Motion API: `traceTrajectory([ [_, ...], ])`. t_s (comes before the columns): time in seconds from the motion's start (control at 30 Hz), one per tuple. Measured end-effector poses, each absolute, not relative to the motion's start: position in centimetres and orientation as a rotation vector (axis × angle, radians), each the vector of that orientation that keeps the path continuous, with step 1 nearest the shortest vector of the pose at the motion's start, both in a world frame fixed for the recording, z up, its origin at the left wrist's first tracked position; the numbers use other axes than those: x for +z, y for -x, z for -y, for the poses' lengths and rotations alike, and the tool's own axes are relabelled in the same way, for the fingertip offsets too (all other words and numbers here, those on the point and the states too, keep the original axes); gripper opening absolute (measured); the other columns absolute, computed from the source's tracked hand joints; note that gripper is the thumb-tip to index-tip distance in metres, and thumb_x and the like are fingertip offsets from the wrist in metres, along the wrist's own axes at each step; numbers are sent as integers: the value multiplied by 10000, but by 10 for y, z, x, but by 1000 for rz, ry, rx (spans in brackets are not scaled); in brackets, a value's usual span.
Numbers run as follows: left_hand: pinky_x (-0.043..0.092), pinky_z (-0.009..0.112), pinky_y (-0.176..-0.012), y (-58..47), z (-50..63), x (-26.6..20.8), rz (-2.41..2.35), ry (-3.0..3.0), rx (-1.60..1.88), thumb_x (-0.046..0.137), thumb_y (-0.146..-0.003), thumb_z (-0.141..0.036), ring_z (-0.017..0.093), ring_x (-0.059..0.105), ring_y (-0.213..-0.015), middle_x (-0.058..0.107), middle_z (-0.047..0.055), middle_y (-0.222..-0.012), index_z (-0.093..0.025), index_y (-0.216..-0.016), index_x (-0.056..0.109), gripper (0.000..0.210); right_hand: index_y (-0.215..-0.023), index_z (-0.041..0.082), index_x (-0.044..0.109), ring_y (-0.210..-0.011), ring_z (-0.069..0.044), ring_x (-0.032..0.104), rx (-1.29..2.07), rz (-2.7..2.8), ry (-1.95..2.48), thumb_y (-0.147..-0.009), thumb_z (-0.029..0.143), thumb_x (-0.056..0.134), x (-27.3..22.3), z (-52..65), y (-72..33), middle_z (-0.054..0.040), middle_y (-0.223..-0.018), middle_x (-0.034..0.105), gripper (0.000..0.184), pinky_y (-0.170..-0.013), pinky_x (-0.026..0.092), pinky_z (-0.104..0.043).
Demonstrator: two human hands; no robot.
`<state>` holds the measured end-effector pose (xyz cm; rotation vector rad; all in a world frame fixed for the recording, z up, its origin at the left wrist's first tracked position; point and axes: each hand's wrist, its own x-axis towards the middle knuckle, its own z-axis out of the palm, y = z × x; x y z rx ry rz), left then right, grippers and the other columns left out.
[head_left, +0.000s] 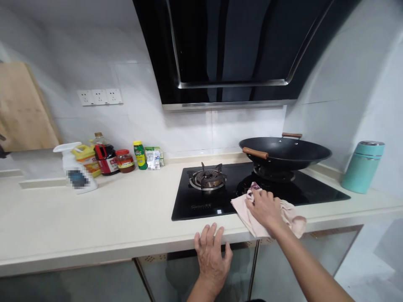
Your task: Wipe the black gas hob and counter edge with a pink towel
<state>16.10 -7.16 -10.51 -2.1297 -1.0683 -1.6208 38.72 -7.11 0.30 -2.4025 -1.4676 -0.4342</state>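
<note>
A pale pink cloth [244, 216] lies crumpled over the front edge of the black gas hob [217, 209], part of it hanging past the counter's rim. My right hand [266, 209] presses down on it, fingers curled into the fabric. At the front edge of the counter, left of the cloth, my left hand [211, 256] rests with fingers spread and nothing in it. The left burner [208, 179] is bare, while a large black wok [286, 153] with wooden handles sits on the right one.
A range hood [226, 50] overhangs the hob. Along the wall stand a white spray bottle [77, 167], a dark sauce bottle [105, 155], a red-lidded jar [125, 161] and a green shaker [140, 155]. A turquoise flask [362, 167] is at right, a wooden board [27, 109] at left.
</note>
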Motion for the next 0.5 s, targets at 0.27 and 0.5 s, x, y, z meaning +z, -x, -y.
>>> traceTrajectory([
  [0.27, 235, 504, -1183, -159, 67, -108, 1043, 2093, -1558, 632, -885, -323, 277, 596, -1204, 718, 95, -1183, -224, -1139, 677, 277, -1321, 236, 558, -1180, -351, 461, -270, 1754, 2093, -919, 500, 497, 4, 77, -326, -153, -1335, 566, 485, -979, 303, -481],
  [0.5, 255, 491, -1176, -150, 69, -104, 1005, 2144, -1479, 624, -894, -316, 273, 581, -1235, 709, 99, -1238, -218, -1204, 660, 328, -1274, 304, 575, -1099, -254, 497, -130, 1903, 1831, -896, 381, 530, 6, 63, -327, -56, -1241, 602, 388, -945, 326, -384],
])
